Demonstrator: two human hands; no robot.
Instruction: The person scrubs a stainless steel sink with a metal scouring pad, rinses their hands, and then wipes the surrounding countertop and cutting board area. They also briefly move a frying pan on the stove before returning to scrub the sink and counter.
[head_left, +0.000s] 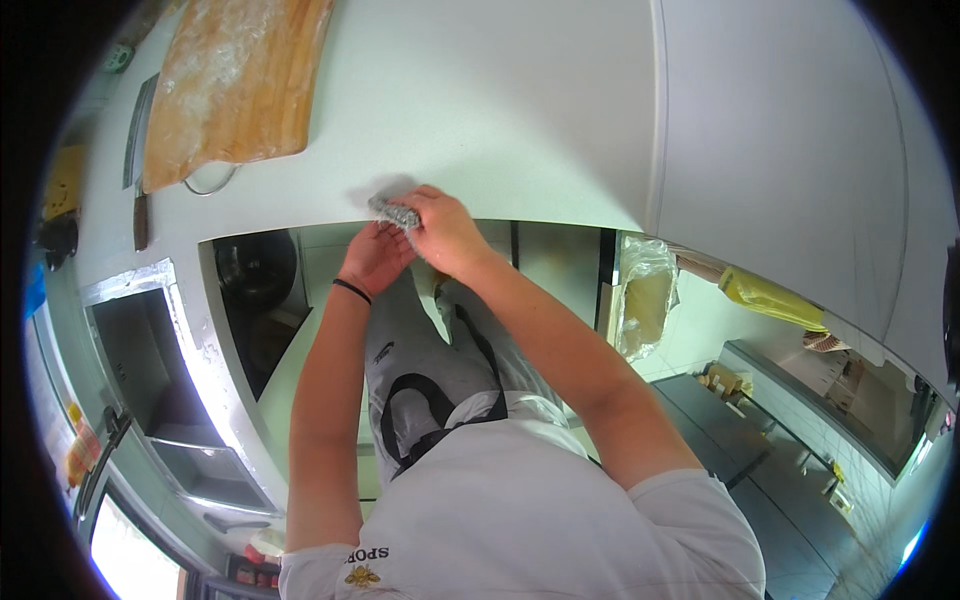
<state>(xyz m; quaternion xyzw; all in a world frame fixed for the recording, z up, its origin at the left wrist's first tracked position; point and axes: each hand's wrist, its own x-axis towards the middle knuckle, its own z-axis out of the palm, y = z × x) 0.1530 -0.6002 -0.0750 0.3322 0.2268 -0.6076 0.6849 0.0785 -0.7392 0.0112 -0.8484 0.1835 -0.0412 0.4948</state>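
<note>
My right hand (448, 234) grips a grey scouring pad or folded cloth (394, 213) at the front edge of the white countertop (480, 161). Just below it, my left hand (377, 257) is palm up with its fingers loosely spread, close to the pad; whether they touch it I cannot tell. A black band circles the left wrist. To the upper left lies a wooden cutting board (240, 82) with whitish wet-looking patches and a metal ring handle (211, 182). Beside the board rests a cleaver (140, 161) with a dark handle.
A metal sink (154, 360) is set into the counter at left. Under the counter, an open cabinet holds a black wok (256, 268). A grey-white cabinet (772, 150) stands at the right, with a plastic-wrapped item (646, 298) and a yellow bag (770, 298) near it.
</note>
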